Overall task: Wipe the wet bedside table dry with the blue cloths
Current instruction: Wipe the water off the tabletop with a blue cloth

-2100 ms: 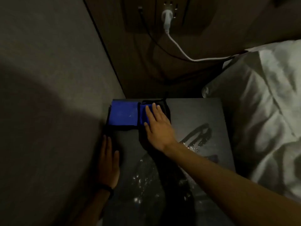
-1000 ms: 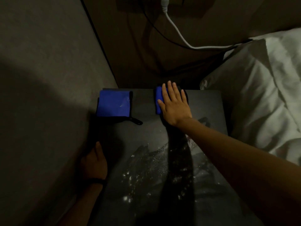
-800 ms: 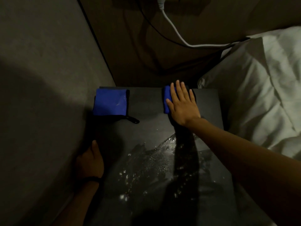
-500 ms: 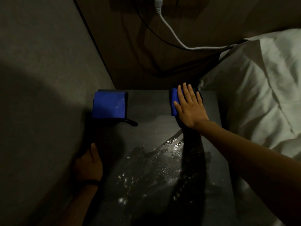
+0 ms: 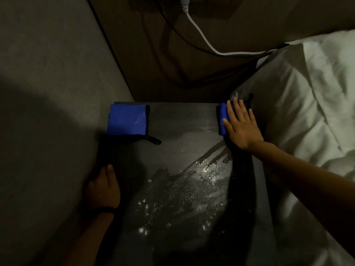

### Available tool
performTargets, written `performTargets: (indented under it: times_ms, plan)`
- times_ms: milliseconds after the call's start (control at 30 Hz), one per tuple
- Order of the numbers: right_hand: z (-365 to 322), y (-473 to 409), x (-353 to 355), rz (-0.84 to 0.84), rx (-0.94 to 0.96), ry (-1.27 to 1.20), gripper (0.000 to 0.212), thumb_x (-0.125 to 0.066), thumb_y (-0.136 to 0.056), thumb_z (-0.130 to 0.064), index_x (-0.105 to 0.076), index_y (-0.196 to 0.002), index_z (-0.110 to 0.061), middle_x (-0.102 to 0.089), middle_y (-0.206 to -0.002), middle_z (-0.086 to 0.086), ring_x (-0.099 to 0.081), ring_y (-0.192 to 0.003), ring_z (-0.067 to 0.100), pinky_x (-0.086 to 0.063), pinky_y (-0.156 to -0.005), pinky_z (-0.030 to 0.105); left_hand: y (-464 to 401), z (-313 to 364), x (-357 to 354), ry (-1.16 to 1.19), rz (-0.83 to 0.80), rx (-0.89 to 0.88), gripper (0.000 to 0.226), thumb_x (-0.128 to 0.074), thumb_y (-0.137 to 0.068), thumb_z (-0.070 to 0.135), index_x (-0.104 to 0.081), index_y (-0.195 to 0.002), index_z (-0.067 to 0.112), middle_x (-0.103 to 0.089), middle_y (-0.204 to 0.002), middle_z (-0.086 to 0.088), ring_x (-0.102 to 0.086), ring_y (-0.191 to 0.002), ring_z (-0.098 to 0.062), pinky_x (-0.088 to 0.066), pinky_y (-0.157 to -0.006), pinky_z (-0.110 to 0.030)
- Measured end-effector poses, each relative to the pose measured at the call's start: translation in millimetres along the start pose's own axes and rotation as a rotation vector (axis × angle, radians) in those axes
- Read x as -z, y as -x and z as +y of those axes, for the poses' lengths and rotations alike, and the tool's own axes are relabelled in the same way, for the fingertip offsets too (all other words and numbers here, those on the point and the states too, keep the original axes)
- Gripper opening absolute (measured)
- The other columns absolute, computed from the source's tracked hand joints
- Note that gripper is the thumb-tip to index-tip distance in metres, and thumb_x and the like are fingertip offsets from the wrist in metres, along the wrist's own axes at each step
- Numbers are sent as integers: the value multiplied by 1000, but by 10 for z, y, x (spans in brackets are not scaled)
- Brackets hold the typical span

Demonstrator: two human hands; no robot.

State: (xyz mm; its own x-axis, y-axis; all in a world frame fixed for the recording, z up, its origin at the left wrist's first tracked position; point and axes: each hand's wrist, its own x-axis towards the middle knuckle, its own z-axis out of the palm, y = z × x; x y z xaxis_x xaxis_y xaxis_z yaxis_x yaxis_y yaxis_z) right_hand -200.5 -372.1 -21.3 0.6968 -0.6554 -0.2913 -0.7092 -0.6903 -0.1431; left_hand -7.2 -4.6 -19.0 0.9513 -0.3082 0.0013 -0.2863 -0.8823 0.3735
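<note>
The dark bedside table (image 5: 182,120) has a glistening patch of water (image 5: 184,187) across its middle and front. One folded blue cloth with a black edge and loop (image 5: 127,120) lies alone at the back left corner. A second blue cloth (image 5: 222,120) lies at the back right corner, mostly hidden under my right hand (image 5: 241,127), which presses flat on it with fingers spread. My left hand (image 5: 103,189) rests on the table's left edge, fingers curled over the side, a dark band at the wrist.
A grey wall (image 5: 48,93) runs close along the left. A white bed with rumpled sheets (image 5: 307,112) borders the table's right edge. A white cable (image 5: 203,39) and a dark cable hang down the brown back wall.
My right hand has slid the second cloth rightward along the back edge, from beside the first cloth to the back right corner, leaving a drier strip. The left hand has curled onto the left edge.
</note>
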Motion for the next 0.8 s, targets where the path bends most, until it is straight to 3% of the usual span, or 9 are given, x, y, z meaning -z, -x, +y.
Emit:
performTargets:
  times_ms: [433,800]
  plan:
    - [218,416,-131,30,-71,-42,70,-7,-101,-56,3,-161,-22,14,-169,3,21,-151,13,11,-123,39,-24,-50,-34,-30,-61,45,44,-30,-99,31,-61,-99,0,-62,-89,-34,-59,-76,-50,-47,-71,-49]
    - [-102,771,-249,42,-134,-17,68,1,-99,-57,16,-156,-23,20,-166,6,22,-152,21,11,-125,44,-32,-38,-39,0,-73,49,41,-31,-99,29,-59,-95,0,-61,-88,-33,-59,-76,-46,-45,-69,-46]
